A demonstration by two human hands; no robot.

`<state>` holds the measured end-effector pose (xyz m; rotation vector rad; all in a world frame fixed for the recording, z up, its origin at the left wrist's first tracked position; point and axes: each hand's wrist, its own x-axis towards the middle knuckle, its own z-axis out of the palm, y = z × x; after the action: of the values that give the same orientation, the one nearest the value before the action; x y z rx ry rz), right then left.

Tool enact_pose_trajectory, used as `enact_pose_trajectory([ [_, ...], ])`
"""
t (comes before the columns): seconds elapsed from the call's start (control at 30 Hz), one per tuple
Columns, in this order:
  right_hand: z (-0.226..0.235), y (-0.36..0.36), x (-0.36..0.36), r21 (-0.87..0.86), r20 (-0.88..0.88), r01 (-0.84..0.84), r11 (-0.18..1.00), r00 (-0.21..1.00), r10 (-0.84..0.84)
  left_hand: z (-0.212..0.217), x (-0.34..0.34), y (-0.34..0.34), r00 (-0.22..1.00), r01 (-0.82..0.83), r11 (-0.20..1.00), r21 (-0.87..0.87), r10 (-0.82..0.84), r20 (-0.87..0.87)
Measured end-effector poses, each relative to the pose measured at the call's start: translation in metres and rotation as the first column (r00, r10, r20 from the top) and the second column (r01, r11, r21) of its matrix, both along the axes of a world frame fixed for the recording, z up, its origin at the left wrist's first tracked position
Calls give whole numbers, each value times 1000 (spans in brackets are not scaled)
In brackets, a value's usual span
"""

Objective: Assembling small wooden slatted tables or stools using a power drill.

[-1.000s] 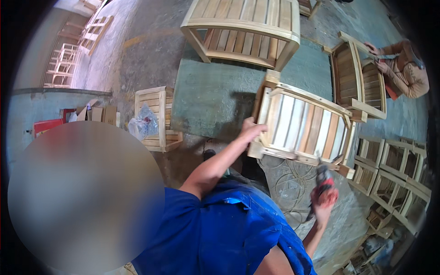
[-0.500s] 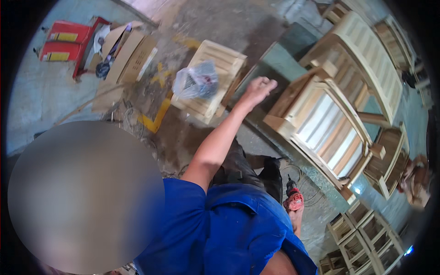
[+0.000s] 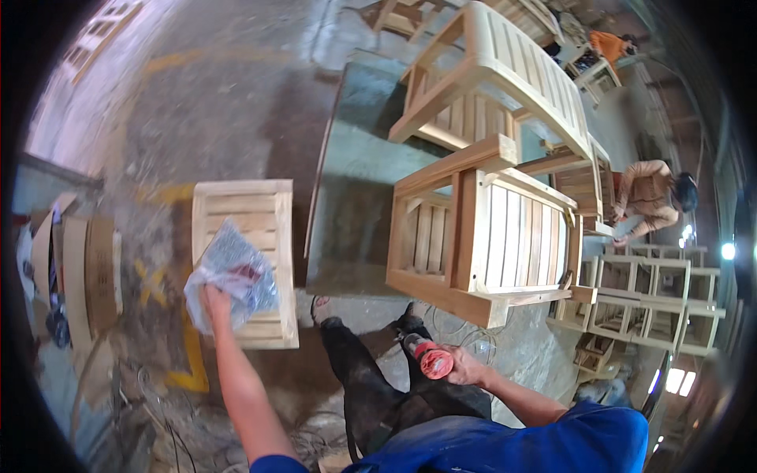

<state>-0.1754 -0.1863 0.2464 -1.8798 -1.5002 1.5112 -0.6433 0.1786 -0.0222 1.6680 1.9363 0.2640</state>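
Note:
My left hand (image 3: 214,303) reaches down to a crumpled clear plastic bag (image 3: 233,276) with something red and white inside; its fingers rest on the bag's lower edge. The bag lies on a small slatted wooden stool (image 3: 251,217) on the concrete floor. My right hand (image 3: 464,367) is closed around a red power tool (image 3: 426,356), held low beside my dark trouser legs. An unfinished slatted wooden chair (image 3: 489,236) stands just ahead of the right hand on a grey-green board (image 3: 355,181).
A second wooden chair (image 3: 497,79) stands behind the first. Stacks of wooden frames (image 3: 654,303) fill the right side. A crouching person in tan clothes (image 3: 650,193) works at the right. Boards and cardboard (image 3: 87,268) lie at the left; cables (image 3: 158,410) trail over the floor.
The view has swung round. My left hand has left the chair and come down onto the plastic bag on the stool. My right hand still holds the red tool.

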Motion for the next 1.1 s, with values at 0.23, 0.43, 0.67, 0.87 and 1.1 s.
enact_pose_trajectory([
  [0.23, -17, -3, -6, 301, 81, 116, 947, 986, -147, 20, 10, -3, 961, 123, 983, 134, -151, 233],
  [0.43, 2, 6, -3, 31, -125, 263, 964, 958, -257, 33, 9, -14, 464, -440, 873, -208, 420, 780],
  [0.67, 9, 0, 0, -96, -208, 315, 944, 921, -329, 22, -58, -11, -161, -105, 916, -386, 368, 916],
  [0.87, 1, -11, 10, -243, -197, 302, 922, 915, -352, 46, -2, 9, 473, -266, 846, -463, 533, 702],
  [1.1, -33, -47, 14, 74, 65, 228, 971, 970, -233, 127, 27, -45, 341, -463, 782, -416, 591, 731],
])
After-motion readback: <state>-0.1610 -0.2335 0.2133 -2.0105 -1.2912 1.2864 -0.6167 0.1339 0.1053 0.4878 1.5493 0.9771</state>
